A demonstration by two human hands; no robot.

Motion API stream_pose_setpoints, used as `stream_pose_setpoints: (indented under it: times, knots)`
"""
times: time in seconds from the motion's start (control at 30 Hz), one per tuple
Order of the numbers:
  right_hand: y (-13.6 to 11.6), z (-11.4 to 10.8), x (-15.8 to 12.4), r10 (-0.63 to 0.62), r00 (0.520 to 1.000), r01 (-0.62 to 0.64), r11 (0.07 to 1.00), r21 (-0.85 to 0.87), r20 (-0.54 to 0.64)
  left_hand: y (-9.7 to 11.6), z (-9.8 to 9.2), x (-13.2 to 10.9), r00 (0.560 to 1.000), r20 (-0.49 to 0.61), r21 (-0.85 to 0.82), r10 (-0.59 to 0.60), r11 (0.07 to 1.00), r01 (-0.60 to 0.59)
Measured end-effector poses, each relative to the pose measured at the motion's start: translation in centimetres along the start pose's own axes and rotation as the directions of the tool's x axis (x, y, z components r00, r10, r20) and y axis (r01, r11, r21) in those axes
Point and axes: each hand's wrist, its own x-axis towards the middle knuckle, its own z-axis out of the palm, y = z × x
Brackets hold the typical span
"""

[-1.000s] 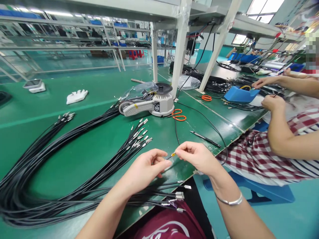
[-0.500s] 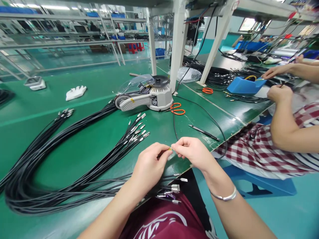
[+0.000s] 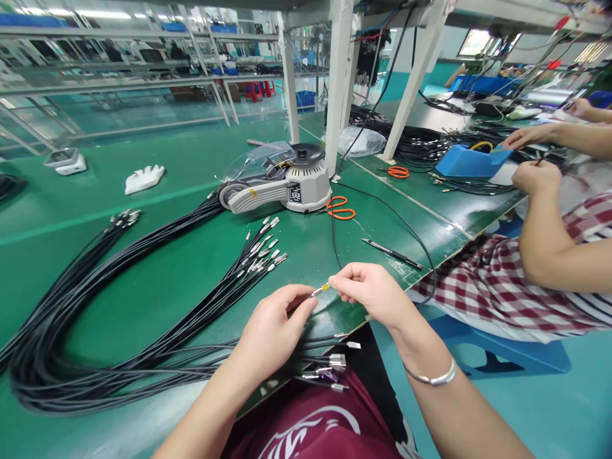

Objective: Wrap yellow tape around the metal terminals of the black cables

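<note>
My left hand [image 3: 272, 328] is closed in a pinch on the metal-tipped end of a thin black cable [image 3: 317, 291] just above the green table's near edge. My right hand [image 3: 375, 294], a silver bracelet on its wrist, pinches the same cable end from the right, at a small yellow band near the tip. A fan of black cables with metal connectors [image 3: 261, 255] lies just beyond my hands. More connector ends [image 3: 335, 363] hang over the table edge below my left hand.
A grey tape dispenser [image 3: 287, 185] stands mid-table with orange scissors [image 3: 342, 209] and a black pen-like tool [image 3: 392, 254] to its right. A white glove [image 3: 143, 178] lies far left. A person in a checked shirt [image 3: 502, 293] works at my right beside a blue tray [image 3: 466, 162].
My hands drew together and then eased slightly apart, the left hand sliding down-left along the cable so its metal tip shows. The view shifted slightly downward.
</note>
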Motion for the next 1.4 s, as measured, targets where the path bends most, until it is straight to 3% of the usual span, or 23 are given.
stream_pose_setpoints:
  times: [0.33,0.67,1.0,1.4]
  knots:
    - [0.3,-0.2,-0.3,-0.035,0.999,0.035,0.999,0.017,-0.006,1.4,-0.8,1.0,0.984,0.173,-0.012,-0.046,0.999,0.049]
    - [0.8,-0.3,-0.2,-0.018,1.0,0.018,1.0,0.01,-0.006,1.9,-0.5,1.2,0.993,0.115,0.115,-0.005,0.993,-0.008]
    - [1.3,-0.3,-0.3,-0.004,1.0,0.003,1.0,0.018,0.025,2.1,-1.3,1.7,0.975,0.214,0.282,0.063,0.951,-0.123]
    - [1.5,-0.1,-0.5,-0.053,0.999,0.053,0.997,0.057,0.008,2.3,-0.8,1.5,0.981,0.193,0.19,-0.02,0.982,-0.017]
